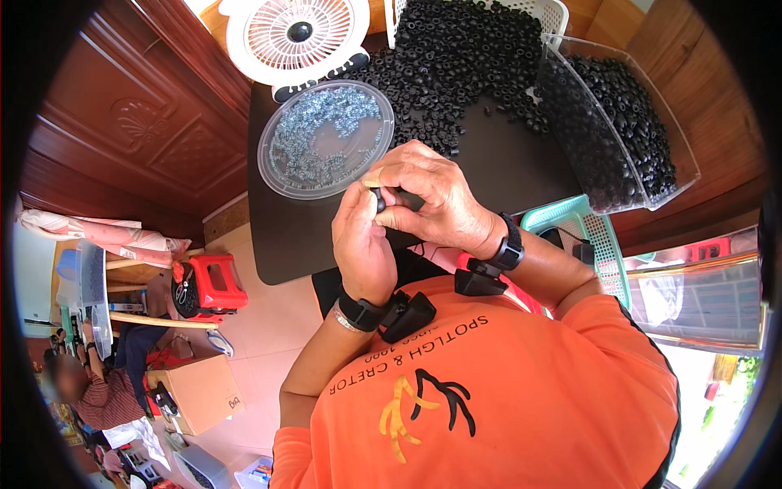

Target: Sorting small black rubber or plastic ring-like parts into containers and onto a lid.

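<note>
Item: small black ring-shaped part (380,200), pinched between both hands above the near edge of a dark table (309,236).

Left hand (362,236): closed, thumb and fingertips clamped on the part from below; a black wrist device (391,314) sits on its wrist.

Right hand (428,191): closed over the part from above and the right, fingers curled. A small pale piece shows at its fingertips; what it is cannot be told. A second black strap and device (493,265) sit on this wrist.

Stock on the table:
- Loose heap of black rings (456,65), beyond the hands, spilling from a white basket (550,12).
- Clear plastic bin (619,122) of more black rings, to the right, tilted.
- Clear round lid-like dish (326,138) holding small silvery metal pieces, left of the heap.
- White fan (297,37), at the far edge.
- Teal basket (582,232), at the right near corner.

Surroundings: red stool (216,281) and cardboard box (195,391) on the tiled floor; another person sits at lower left.

Risk, as judged: the part is tiny and held over the table's edge, so a slip of the pinch would likely send it to the floor or lap. The tilted bin could shed rings if knocked by the right forearm. The dish lies close to the hands; a stray elbow could scatter its metal pieces.
</note>
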A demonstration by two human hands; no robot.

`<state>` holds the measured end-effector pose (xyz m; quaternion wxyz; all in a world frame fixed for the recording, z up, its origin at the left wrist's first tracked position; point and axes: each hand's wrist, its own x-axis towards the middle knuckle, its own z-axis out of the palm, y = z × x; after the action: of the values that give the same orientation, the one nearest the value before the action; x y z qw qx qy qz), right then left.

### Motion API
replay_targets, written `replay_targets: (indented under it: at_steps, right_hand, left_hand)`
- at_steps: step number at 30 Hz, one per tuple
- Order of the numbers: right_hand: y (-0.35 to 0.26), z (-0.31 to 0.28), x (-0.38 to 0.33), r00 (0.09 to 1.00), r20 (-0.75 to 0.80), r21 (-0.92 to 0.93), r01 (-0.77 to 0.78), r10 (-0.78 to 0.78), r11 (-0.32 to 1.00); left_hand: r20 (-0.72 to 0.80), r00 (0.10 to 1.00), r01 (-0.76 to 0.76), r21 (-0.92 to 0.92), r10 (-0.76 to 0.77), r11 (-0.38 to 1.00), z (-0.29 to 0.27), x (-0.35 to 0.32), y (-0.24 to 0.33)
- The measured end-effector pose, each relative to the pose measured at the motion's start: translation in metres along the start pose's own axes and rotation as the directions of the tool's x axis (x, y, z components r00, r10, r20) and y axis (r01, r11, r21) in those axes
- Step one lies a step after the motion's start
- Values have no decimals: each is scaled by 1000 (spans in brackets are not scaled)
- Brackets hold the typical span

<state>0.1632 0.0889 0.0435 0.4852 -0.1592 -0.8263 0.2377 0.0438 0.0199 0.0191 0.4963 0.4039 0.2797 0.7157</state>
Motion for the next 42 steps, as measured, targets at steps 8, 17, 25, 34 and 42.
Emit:
replay_targets:
  at_steps: [8,17,25,34,42]
  right_hand:
    - [3,-6,0,984,-46,-191,160,-172,968]
    - [-2,-6,-1,967,-13,-237,244,-254,940]
    - [1,-1,-6,963,-21,-230,256,-267,939]
    - [2,5,-11,967,-62,-282,221,-248,934]
    - [-2,2,-9,982,84,-409,189,-170,893]
  left_hand:
    - [-42,999,27,152,-21,988,5,0,6]
    - [-31,999,27,253,-20,967,1,-6,6]
    - [-16,998,65,182,-63,981,-2,-8,6]
    - [-60,994,91,-2,-91,996,5,-8,4]
    - [-97,992,95,207,-76,974,-11,-5,-3]
